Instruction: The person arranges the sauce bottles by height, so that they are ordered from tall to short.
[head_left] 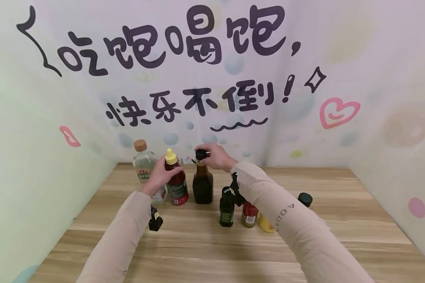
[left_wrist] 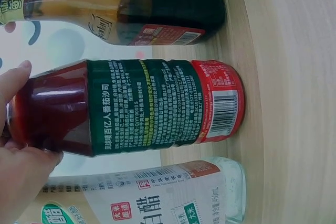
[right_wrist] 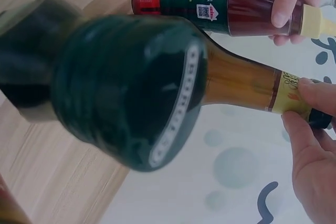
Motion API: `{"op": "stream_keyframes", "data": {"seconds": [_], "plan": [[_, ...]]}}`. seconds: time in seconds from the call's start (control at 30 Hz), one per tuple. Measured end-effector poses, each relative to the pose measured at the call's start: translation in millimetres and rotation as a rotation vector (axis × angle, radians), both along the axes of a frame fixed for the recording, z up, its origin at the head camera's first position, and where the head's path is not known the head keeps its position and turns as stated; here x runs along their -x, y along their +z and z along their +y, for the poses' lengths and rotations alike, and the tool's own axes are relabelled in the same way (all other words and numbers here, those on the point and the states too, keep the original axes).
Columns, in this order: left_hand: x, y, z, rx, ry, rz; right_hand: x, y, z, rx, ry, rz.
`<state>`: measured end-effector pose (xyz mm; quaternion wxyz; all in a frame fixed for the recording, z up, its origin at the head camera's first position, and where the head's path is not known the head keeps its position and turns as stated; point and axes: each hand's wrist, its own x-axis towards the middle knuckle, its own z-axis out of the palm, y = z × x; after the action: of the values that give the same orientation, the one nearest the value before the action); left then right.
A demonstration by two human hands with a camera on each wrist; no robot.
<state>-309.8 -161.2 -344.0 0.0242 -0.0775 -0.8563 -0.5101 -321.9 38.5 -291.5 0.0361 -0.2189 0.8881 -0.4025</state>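
My left hand [head_left: 160, 173] grips a ketchup bottle [head_left: 177, 188] round its upper part, just under the yellow nozzle cap. In the left wrist view the bottle's [left_wrist: 142, 108] green and red label faces the camera, and its base is close to the wood. My right hand [head_left: 217, 157] holds a brown glass sauce bottle [head_left: 203, 186] at the neck, by its black cap; fingers and thumb lie on the yellow neck label in the right wrist view. Both bottles are upright side by side. Left of the ketchup stands a clear white vinegar bottle [head_left: 144, 162] with an orange-brown cap.
Nearer me stand a small dark bottle [head_left: 226, 210], a red jar [head_left: 249, 215] and a yellow container [head_left: 267, 223], partly behind my right sleeve. A black cap [head_left: 305, 199] shows past that sleeve. A printed cloth wall [head_left: 269, 145] rises behind the wooden table [head_left: 184, 251].
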Motion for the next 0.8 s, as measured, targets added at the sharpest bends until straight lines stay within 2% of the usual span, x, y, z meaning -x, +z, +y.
{"op": "stream_keyframes", "data": {"seconds": [0.17, 0.47, 0.8], "plan": [[-0.1, -0.3, 0.5, 0.011, 0.030, -0.012, 3.0, -1.7, 0.2, 0.012, -0.001, -0.020], [-0.1, 2.5, -0.5, 0.019, 0.016, -0.025, 5.2, -0.9, 1.5, -0.001, 0.009, -0.035], [-1.6, 3.3, 1.8, 0.000, 0.041, -0.073, 1.4, 6.1, 1.7, -0.108, 0.046, -0.025]]}}
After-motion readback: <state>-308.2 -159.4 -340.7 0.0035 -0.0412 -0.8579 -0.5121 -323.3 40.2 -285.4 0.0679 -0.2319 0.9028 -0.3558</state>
